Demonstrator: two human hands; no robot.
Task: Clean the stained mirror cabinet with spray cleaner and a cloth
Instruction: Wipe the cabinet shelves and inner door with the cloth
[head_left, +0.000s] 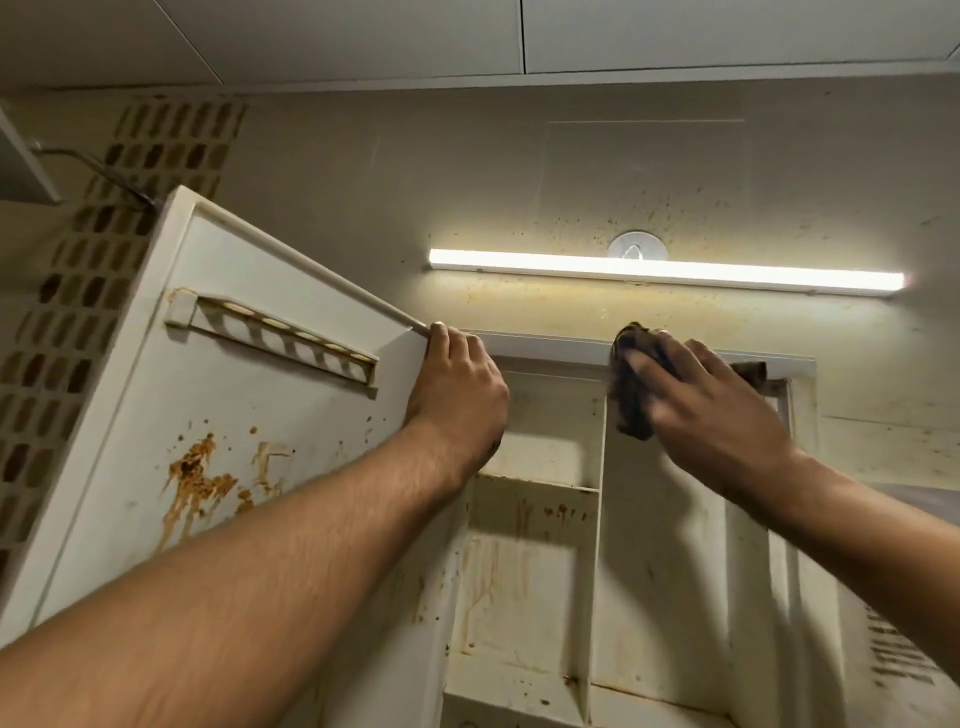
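The white mirror cabinet (545, 613) hangs open on the wall, its shelves streaked with brown stains. Its door (223, 415) swings out to the left, with orange-brown splatter on the inner face and a slotted rack near the top. My left hand (457, 384) grips the door's top corner, fingers curled over the edge. My right hand (696, 400) presses a dark, dirty cloth (631, 400) against the top front edge of the cabinet frame. No spray cleaner is in view.
A lit light bar (665, 273) runs along the wall just above the cabinet, with a round wall hook (638, 245) above it. The beige wall (649, 182) is speckled with brown spots. Patterned tiles (78, 312) cover the left wall.
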